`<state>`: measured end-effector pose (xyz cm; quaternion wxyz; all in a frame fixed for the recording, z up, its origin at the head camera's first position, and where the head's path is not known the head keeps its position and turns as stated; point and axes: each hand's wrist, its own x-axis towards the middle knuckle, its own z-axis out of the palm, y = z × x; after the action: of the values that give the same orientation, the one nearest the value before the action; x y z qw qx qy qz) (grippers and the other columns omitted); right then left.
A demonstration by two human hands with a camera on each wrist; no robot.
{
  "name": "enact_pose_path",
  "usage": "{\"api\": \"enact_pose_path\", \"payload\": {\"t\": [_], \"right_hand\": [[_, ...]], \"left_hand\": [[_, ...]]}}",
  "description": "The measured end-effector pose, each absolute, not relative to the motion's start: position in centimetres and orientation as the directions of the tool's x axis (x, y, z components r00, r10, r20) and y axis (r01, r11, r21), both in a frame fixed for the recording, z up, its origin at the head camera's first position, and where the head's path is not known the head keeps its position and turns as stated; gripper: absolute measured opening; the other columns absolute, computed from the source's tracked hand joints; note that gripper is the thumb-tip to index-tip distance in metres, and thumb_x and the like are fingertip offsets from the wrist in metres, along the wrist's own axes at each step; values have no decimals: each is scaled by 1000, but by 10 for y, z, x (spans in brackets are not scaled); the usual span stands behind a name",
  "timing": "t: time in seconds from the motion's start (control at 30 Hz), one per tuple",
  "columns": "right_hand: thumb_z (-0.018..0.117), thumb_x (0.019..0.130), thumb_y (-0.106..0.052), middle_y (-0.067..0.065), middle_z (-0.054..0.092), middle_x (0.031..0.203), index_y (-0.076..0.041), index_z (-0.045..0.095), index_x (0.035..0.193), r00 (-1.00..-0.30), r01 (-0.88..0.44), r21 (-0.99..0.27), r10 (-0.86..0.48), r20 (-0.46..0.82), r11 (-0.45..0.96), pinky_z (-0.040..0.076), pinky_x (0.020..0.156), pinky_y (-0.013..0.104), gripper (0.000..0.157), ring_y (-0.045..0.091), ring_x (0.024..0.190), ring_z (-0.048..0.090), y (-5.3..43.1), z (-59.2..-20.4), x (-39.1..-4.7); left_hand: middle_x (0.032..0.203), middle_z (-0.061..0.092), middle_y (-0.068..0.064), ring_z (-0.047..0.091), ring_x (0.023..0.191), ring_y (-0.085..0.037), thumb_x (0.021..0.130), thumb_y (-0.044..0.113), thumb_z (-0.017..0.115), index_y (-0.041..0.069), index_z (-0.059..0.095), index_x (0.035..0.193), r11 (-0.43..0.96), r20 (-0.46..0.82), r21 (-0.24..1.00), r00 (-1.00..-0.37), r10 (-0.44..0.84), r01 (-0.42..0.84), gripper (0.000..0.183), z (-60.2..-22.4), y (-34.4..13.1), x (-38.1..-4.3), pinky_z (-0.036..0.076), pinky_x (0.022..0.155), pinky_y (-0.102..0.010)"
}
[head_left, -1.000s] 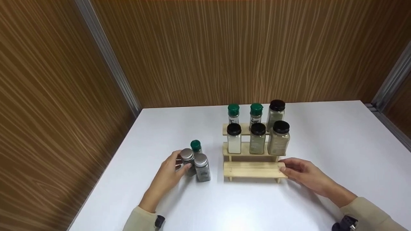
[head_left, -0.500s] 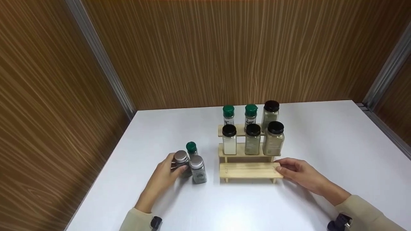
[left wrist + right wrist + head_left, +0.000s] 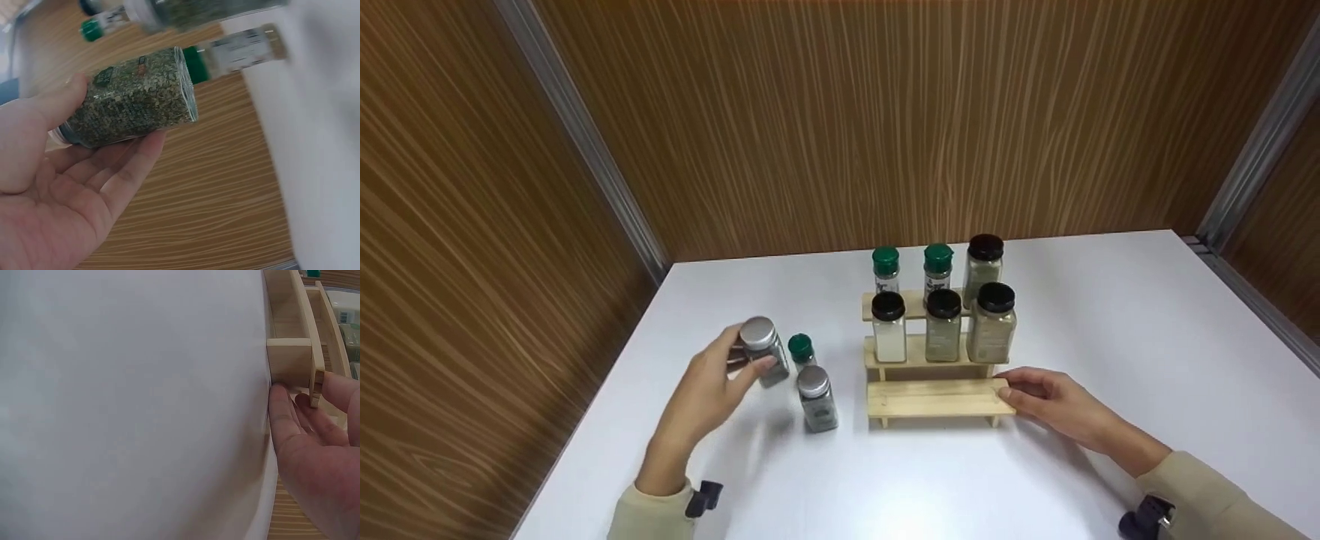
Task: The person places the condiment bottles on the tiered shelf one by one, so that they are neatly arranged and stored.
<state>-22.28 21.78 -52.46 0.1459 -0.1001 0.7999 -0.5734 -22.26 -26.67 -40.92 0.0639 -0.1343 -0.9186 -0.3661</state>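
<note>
My left hand [image 3: 701, 390] grips a silver-capped spice jar [image 3: 765, 352] and holds it tilted above the table. In the left wrist view, dried green flakes fill this jar [image 3: 135, 98], with the thumb on one side and fingers on the other. Just right of it on the table stand a green-capped jar [image 3: 801, 349] and a second silver-capped jar [image 3: 817, 401]. My right hand [image 3: 1057, 405] pinches the right end of the lowest step of a wooden tiered rack [image 3: 937, 397]. Up close, its thumb and fingers [image 3: 284, 410] sit around the end of that step [image 3: 318, 377].
On the rack's middle step stand three black-capped jars [image 3: 943, 330]. Its top step carries two green-capped jars [image 3: 937, 270] and one black-capped jar [image 3: 984, 266]. Wood-grain panels [image 3: 810, 127] close off the back and left of the white table [image 3: 1080, 300].
My left hand has lifted the silver-capped jar off the table and moved it left, away from the other two jars. The right hand keeps its hold on the rack; the head view has shifted slightly.
</note>
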Motion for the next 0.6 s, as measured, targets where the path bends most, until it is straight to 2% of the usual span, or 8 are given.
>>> {"api": "enact_pose_path", "payload": {"t": [0.23,0.47,0.6], "right_hand": [[64,106,-28,24,68,135,8,53,144,-934,14,-954,-336,-120,300,55,93,17,53,1,110,68,216,-525,-223],[64,106,-28,24,69,133,8,53,144,-933,16,-957,-341,-119,291,56,94,18,53,4,110,69,217,-527,-220],[64,106,-28,22,70,130,7,54,143,-936,8,-954,-335,-112,298,56,93,19,52,7,109,69,218,-525,-220]], "left_hand": [[132,71,-6,70,125,-25,99,28,74,10,56,143,640,318,641,-906,281,424,51,-376,-248,-217,57,106,-40],[128,72,1,70,118,-12,99,31,73,15,56,145,568,275,678,-877,394,467,52,-371,-204,-212,57,102,-28],[131,71,0,69,119,-12,100,36,71,14,54,147,510,241,699,-837,492,501,55,-373,-176,-212,57,103,-28]]}}
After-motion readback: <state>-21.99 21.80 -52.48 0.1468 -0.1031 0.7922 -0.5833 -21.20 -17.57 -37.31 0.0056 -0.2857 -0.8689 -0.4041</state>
